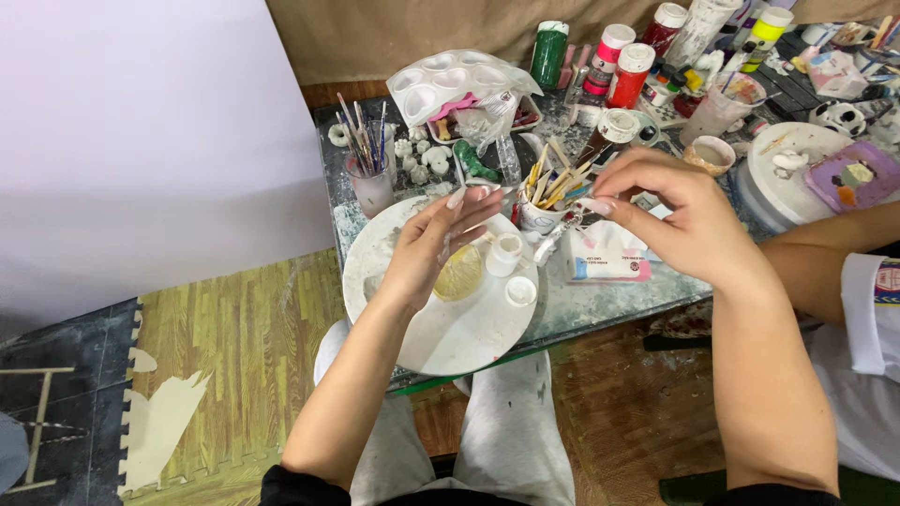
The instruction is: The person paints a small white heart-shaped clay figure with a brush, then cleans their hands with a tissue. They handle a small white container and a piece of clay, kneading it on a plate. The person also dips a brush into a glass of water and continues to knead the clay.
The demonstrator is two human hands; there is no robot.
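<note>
My left hand [433, 245] hovers over a round white plate [450, 337] on the table edge, with its fingers stretched out and apart and nothing clearly in its grasp. Under it lies a yellow patch [460, 273]. A small open white jar [506, 253] and its lid [520, 292] stand on the plate just right of that hand. My right hand [680, 220] is held above the table, thumb and forefinger pinched on the top of a thin silvery tool [561, 231] that slants down toward the jar.
Behind the plate stand a cup of sticks [542, 214], a glass of brushes [369, 180], a white well palette [450, 82], small white figurines [422, 159] and several paint bottles [614, 58]. A tissue pack [605, 264] lies under my right hand. Another person's arm [825, 248] rests at the right by a white turntable [797, 159].
</note>
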